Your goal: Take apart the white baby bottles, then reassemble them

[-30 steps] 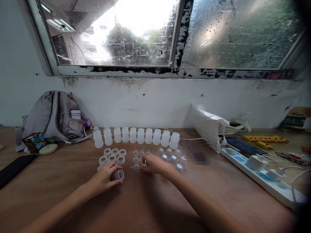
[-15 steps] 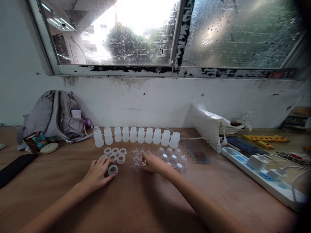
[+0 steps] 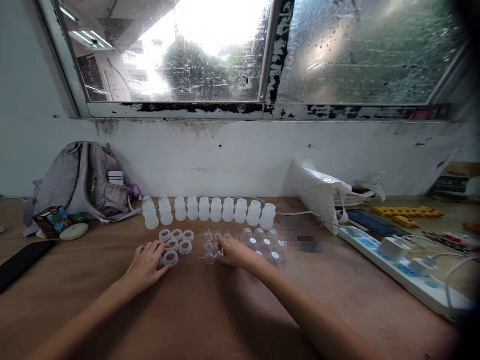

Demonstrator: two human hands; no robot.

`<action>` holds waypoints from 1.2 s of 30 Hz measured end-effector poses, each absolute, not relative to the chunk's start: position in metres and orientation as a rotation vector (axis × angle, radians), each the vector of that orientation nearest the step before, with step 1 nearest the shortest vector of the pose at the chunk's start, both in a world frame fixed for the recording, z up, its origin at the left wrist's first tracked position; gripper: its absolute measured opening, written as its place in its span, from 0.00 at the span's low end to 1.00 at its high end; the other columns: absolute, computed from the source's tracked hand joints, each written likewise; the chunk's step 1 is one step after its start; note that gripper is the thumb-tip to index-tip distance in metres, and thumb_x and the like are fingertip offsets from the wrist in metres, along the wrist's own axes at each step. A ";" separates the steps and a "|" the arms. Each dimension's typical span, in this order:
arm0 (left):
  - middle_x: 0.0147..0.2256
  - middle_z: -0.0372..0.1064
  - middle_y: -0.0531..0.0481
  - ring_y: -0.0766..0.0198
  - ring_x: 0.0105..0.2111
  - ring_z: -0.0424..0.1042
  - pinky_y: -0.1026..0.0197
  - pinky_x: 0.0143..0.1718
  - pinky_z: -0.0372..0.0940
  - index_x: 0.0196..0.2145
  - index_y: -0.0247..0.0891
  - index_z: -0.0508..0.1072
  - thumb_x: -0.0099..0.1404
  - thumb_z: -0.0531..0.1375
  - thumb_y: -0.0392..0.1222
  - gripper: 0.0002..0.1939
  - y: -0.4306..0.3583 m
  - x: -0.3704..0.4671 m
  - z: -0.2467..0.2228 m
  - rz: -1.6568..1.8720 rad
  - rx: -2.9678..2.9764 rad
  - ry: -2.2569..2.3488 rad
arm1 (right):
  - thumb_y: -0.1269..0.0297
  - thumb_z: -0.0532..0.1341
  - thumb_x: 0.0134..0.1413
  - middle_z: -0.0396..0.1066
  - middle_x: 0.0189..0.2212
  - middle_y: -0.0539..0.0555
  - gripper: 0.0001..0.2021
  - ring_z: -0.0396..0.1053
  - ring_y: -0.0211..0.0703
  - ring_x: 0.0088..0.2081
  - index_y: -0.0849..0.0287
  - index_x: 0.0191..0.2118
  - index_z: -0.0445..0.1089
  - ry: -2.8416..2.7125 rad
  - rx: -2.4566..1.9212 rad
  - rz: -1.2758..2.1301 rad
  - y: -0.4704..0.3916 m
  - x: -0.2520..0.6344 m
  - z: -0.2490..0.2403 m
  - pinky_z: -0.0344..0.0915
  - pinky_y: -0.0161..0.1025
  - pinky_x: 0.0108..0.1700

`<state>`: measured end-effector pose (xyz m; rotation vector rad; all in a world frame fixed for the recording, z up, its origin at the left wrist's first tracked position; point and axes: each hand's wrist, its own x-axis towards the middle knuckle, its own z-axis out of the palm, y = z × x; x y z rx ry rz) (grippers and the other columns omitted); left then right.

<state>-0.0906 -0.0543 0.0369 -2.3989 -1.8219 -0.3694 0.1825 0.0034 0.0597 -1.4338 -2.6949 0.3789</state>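
Note:
My left hand [image 3: 147, 262] rests at the left edge of a group of translucent rings, its fingers apart and its thumb beside the nearest ring [image 3: 170, 258]. My right hand [image 3: 233, 252] reaches over the right side of several small clear nipples [image 3: 209, 247]; its fingers are pressed together, and what they hold is hidden. Right of that hand lie several clear domed caps [image 3: 267, 242], partly behind my wrist. Behind everything stands a row of frosted bottles [image 3: 215, 210]; the two leftmost [image 3: 150, 215] have clear tops on them.
A grey backpack [image 3: 80, 182], a small box [image 3: 52, 222], a round cream lid [image 3: 74, 231] and a black phone [image 3: 24, 262] are at the left. On the right are a white bag [image 3: 318, 192], a power strip [image 3: 393, 265] with chargers, a tablet [image 3: 375, 223] and yellow parts [image 3: 408, 212].
My left hand has shifted slightly left, and the nearest ring has moved left with it, closer to the other rings. My right hand remains at the nipples.

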 end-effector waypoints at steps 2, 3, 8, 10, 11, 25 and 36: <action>0.45 0.62 0.44 0.53 0.44 0.60 0.51 0.43 0.51 0.45 0.42 0.62 0.57 0.51 0.50 0.19 -0.054 -0.092 0.038 -0.372 -2.406 -1.804 | 0.65 0.56 0.44 0.66 0.32 0.56 0.11 0.64 0.45 0.34 0.60 0.37 0.61 -2.690 -1.431 0.382 0.002 0.183 0.061 0.53 0.33 0.28; 0.45 0.62 0.44 0.53 0.45 0.60 0.51 0.44 0.51 0.46 0.42 0.62 0.57 0.51 0.51 0.19 -0.054 -0.092 0.039 -0.377 -2.412 -1.794 | 0.65 0.56 0.44 0.66 0.32 0.56 0.11 0.64 0.45 0.34 0.60 0.37 0.61 -2.689 -1.426 0.387 0.002 0.183 0.062 0.53 0.33 0.28; 0.47 0.60 0.45 0.54 0.46 0.59 0.51 0.45 0.50 0.46 0.46 0.63 0.58 0.50 0.52 0.19 -0.053 -0.090 0.038 -0.368 -2.429 -1.730 | 0.65 0.57 0.43 0.66 0.32 0.57 0.11 0.64 0.45 0.34 0.60 0.37 0.61 -2.680 -1.432 0.426 0.000 0.184 0.066 0.53 0.33 0.28; 0.47 0.60 0.45 0.53 0.46 0.59 0.51 0.45 0.51 0.46 0.45 0.63 0.59 0.49 0.53 0.19 -0.051 -0.088 0.040 -0.375 -2.406 -1.707 | 0.64 0.57 0.43 0.66 0.32 0.56 0.12 0.65 0.45 0.34 0.60 0.36 0.61 -2.676 -1.439 0.426 0.000 0.185 0.068 0.53 0.33 0.28; 0.48 0.60 0.45 0.53 0.46 0.59 0.52 0.44 0.51 0.46 0.45 0.63 0.59 0.49 0.53 0.19 -0.048 -0.088 0.042 -0.389 -2.378 -1.696 | 0.65 0.58 0.43 0.67 0.32 0.56 0.11 0.65 0.45 0.34 0.60 0.36 0.62 -2.673 -1.439 0.421 0.000 0.185 0.069 0.53 0.33 0.28; 0.50 0.58 0.35 0.47 0.53 0.49 0.42 0.49 0.41 0.38 0.33 0.70 0.60 0.48 0.47 0.18 0.072 -0.103 0.126 -0.393 -1.765 -1.787 | 0.61 0.57 0.46 0.67 0.28 0.53 0.12 0.65 0.41 0.30 0.58 0.38 0.62 -2.581 -1.384 0.384 -0.002 0.195 0.090 0.53 0.32 0.27; 0.40 0.65 0.39 0.48 0.45 0.58 0.45 0.46 0.48 0.38 0.35 0.67 0.59 0.50 0.47 0.15 0.021 -0.062 0.154 -0.668 -1.803 -1.741 | 0.63 0.54 0.51 0.67 0.27 0.51 0.08 0.65 0.37 0.30 0.59 0.37 0.63 -2.333 -1.193 0.466 0.004 0.199 0.105 0.58 0.33 0.31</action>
